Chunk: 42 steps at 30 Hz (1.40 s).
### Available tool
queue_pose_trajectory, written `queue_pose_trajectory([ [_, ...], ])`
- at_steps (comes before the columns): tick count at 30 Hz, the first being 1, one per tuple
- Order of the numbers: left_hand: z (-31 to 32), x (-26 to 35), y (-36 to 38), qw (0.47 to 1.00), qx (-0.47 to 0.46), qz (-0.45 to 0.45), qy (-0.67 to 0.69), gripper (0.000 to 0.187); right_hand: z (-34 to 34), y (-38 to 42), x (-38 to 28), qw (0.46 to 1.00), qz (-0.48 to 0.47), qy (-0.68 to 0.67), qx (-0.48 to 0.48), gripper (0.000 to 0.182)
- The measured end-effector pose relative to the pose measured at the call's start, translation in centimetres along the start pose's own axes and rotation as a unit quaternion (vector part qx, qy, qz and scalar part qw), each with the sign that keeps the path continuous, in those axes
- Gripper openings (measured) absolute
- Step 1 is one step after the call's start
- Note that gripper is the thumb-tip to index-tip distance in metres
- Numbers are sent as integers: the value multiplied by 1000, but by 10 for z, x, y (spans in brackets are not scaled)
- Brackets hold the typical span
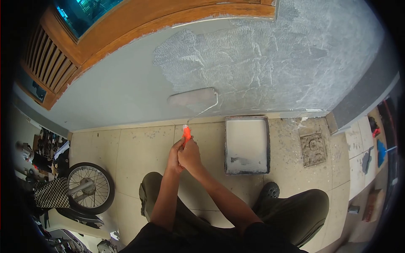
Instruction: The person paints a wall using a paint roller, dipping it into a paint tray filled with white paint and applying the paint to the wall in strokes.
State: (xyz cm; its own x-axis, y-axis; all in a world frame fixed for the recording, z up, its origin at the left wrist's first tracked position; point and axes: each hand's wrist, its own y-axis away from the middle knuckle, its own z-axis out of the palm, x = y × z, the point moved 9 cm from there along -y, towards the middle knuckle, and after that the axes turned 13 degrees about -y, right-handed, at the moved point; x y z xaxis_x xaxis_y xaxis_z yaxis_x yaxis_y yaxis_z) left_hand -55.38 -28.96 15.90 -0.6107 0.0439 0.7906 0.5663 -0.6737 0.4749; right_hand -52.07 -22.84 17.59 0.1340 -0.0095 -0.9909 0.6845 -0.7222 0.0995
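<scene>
Both hands grip the orange handle (187, 133) of a paint roller. My left hand (175, 157) wraps round its lower part, and my right hand (189, 154) is closed over it, against the left. The wide roller (192, 97) lies against the lower part of the grey wall (126, 84), its wire frame bending down on the right side. Wet, streaky coating covers the wall above and to the right of the roller; further left the surface looks smooth and plain grey. A black-rimmed tray (247, 117) on the floor holds pale liquid, right of my hands.
Above the wall patch is an orange-brown wooden frame (147, 27). A motorcycle wheel (90, 188) stands at the left. A square drain cover (313, 149) is set in the tiled floor, right of the tray. A grey pillar (363, 84) rises at the right.
</scene>
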Motion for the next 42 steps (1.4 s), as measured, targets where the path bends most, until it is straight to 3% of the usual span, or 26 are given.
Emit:
queue_pose_trajectory([
  [5,-26,-36,-42,998,19,-28,-50,37,-22,-15,19,994,100,-27,-22,28],
  [6,-28,-36,-50,998,14,-27,-60,37,-24,-16,14,995,93,-30,-17,28],
  [7,10,-8,-20,997,44,-15,-59,37,-27,-15,6,996,79,-28,-7,27],
  [11,17,18,3,998,30,4,-62,36,-25,-2,-29,997,67,-28,-19,31],
  [16,61,76,31,990,-44,128,-47,36,-49,20,-114,999,-24,-35,-11,37],
  [21,107,111,52,981,-81,173,-16,37,-79,28,-176,998,-68,16,2,46],
  [24,126,127,66,978,-73,195,-20,42,-86,31,-188,994,-103,29,11,53],
  [32,146,132,50,974,-74,208,-51,37,-103,16,-194,995,-101,13,12,48],
  [34,144,132,48,975,-77,202,-45,38,-108,17,-194,992,-118,-29,41,29],
  [41,155,129,46,972,-94,202,-75,40,-118,20,-192,991,-120,-39,47,29],
  [42,159,129,46,970,-99,204,-85,39,-120,18,-187,990,-118,-60,42,35],
])
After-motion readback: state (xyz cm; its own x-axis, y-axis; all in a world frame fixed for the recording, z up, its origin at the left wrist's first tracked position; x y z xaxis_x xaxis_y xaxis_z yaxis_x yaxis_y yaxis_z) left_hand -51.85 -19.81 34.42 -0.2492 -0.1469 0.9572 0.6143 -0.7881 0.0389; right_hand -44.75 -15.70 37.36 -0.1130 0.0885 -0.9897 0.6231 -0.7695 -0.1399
